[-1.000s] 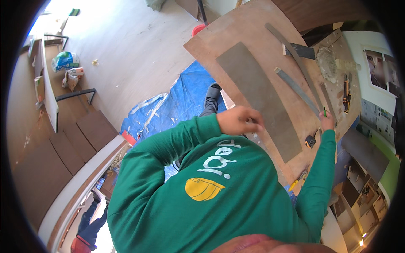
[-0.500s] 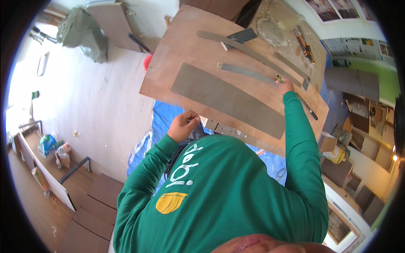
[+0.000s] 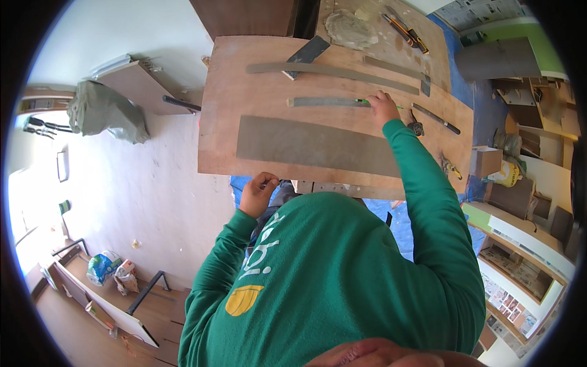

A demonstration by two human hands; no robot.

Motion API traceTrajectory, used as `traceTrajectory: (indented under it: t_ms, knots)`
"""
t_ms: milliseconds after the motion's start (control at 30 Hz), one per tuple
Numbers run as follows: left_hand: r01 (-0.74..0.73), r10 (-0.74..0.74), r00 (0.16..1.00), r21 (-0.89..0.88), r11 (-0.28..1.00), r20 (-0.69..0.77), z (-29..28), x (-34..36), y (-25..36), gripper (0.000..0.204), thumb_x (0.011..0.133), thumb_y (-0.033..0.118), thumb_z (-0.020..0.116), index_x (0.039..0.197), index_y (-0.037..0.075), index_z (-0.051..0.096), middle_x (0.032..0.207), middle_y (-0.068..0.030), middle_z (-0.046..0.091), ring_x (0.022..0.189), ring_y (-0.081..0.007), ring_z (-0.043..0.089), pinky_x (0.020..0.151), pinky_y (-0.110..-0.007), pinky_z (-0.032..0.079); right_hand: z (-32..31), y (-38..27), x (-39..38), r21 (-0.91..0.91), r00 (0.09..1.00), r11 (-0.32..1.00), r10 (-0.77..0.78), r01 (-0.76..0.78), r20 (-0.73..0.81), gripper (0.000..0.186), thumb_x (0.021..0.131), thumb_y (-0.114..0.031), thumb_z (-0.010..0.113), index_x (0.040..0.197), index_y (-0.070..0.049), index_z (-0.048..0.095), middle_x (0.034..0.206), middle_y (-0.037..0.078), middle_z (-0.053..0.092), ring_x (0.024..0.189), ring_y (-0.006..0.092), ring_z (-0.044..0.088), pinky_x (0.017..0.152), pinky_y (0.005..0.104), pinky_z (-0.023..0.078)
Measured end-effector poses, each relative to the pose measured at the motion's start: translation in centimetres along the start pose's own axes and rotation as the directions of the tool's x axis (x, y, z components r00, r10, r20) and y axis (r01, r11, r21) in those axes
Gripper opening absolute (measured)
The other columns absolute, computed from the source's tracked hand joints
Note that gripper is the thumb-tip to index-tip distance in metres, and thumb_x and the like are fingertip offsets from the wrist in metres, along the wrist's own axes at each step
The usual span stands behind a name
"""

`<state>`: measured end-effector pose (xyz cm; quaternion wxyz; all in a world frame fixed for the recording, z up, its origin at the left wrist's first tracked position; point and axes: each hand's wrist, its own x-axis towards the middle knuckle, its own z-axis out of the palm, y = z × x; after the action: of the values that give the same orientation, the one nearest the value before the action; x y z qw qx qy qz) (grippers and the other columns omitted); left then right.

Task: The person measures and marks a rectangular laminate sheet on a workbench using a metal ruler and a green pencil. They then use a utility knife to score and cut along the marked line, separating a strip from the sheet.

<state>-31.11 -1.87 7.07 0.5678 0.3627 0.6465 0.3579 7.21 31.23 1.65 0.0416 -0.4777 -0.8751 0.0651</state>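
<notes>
You wear a green sweatshirt [image 3: 348, 269] with long sleeves [image 3: 422, 183]. Its front bears white lettering [image 3: 261, 255] and a yellow helmet-shaped print [image 3: 244, 300]. Your trousers [image 3: 283, 195], partly hidden, look dark.

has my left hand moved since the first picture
Yes: the left hand has moved leftward along the wide grey panel, from beside its middle to near its left end.

- Two hands [image 3: 259, 194] [image 3: 384, 107]
- One green pencil [image 3: 362, 101]
- One wide panel [image 3: 318, 145] along the tabletop's [image 3: 217, 110] near edge
- Three narrow strips [image 3: 336, 73] [image 3: 330, 102] [image 3: 391, 66]
- One tape measure [image 3: 416, 128]
- One dark slab [image 3: 309, 51] at the tabletop's far edge
</notes>
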Motion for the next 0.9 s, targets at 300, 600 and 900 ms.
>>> traceTrajectory:
  t_ms: [300, 600, 900]
  knots:
    - [-0.047, 0.049, 0.999, 0.121, 0.991, -0.011, -0.6, 0.5, 0.4, 0.023, 0.103, 0.021, 0.065, 0.107, 0.000, 0.072, 0.098, -0.0070, 0.075, 0.091, -0.0135, 0.067, 0.083, -0.030, 0.053, 0.4, -3.7, 2.3, -0.083, 0.991, 0.988, 0.131, -0.128, 0.026, 0.036, 0.087, -0.012, 0.068, 0.122, -0.020, 0.073, 0.130, 0.009, 0.062, 0.125, 0.0353, 0.055, 0.104, 0.0548, 0.046]
    - [-0.096, 0.099, 0.995, 0.101, 0.990, -0.026, -0.6, 0.0, -2.2, 0.021, 0.103, 0.019, 0.065, 0.104, 0.000, 0.072, 0.096, -0.0087, 0.076, 0.089, -0.0170, 0.069, 0.083, -0.032, 0.054, 1.0, -3.6, -0.3, -0.090, 0.970, 0.984, 0.133, -0.153, -0.204, 0.046, 0.090, -0.015, 0.068, 0.136, -0.018, 0.066, 0.132, 0.013, 0.060, 0.125, 0.0379, 0.054, 0.104, 0.0546, 0.047]
    - [-0.101, 0.076, 0.990, 0.225, 0.969, 0.117, -0.6, 0.3, -3.3, 0.036, 0.110, 0.030, 0.054, 0.096, 0.001, 0.070, 0.091, -0.0075, 0.076, 0.086, -0.0162, 0.067, 0.081, -0.035, 0.053, -2.3, -6.7, -12.0, 0.223, 0.916, 0.969, 0.184, -0.108, -0.357, 0.030, 0.086, -0.007, 0.071, 0.115, -0.010, 0.069, 0.110, 0.013, 0.063, 0.104, 0.0391, 0.060, 0.090, 0.0502, 0.052]
